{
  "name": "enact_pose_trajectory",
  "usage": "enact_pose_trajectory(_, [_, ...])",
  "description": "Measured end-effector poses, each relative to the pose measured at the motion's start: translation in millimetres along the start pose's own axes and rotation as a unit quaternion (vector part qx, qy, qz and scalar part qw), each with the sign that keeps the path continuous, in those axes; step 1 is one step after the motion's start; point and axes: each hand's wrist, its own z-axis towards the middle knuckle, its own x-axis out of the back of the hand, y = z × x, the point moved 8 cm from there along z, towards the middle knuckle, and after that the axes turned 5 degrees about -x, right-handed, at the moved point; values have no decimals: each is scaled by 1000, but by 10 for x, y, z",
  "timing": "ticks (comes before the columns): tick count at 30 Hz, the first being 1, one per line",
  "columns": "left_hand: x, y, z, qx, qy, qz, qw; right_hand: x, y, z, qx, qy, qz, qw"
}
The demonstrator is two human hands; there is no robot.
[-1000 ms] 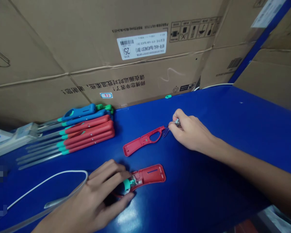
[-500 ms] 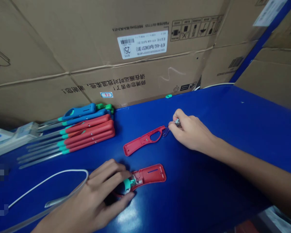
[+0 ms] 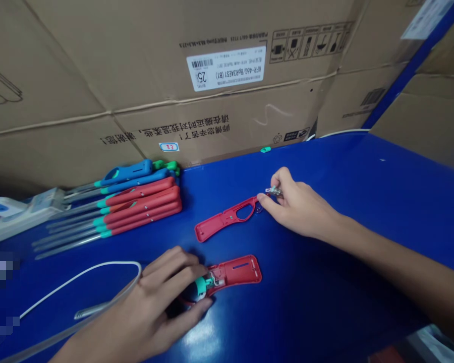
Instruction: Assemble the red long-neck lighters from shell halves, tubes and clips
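Head camera looks down at a blue table [image 3: 327, 295] with big cardboard boxes [image 3: 212, 85] standing behind it. The two hands are apart. The right hand [image 3: 298, 206] pinches a small shiny piece [image 3: 274, 191] in its fingertips, right by the end of a red plastic shell [image 3: 227, 218] with a round hole in it. The left hand [image 3: 151, 297] is curled over a green round part [image 3: 200, 286] at the end of a second red shell [image 3: 236, 271] and seems to hold it there. A bit of red wire shows under that hand, but the hand hides most of what is there.

The two red shells lie apart on the table and are not joined. Off to the left is a pile of red handles [image 3: 144, 209] and two blue handles [image 3: 126, 174], with long clear tubes [image 3: 71, 237] sticking out of them. Those look put together, so it seems some are done, while these two shells look not done yet.

To the right of the hands, the table has lots of open blue room. Its back edge meets the boxes. A white cord [image 3: 79, 277] curves close by the left hand, so that side has less room.
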Motion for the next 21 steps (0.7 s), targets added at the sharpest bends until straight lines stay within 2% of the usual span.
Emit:
enact_pose_trajectory(3, [12,7,9,4,1,-9,1000,-72,-81,-40,52,-50,68,995])
enact_pose_trajectory(7, [25,24,23,3,9,-21,1000,-173,-262,-156,137,-120,136,974])
enact_pose_trajectory(12, [27,40,34,-4,16,-14,1000,-283,-432,-342,171,-174,161,956])
enact_pose_trajectory(21, [37,33,32,3,20,-29,999,-327,-664,-615,303,-178,84,932])
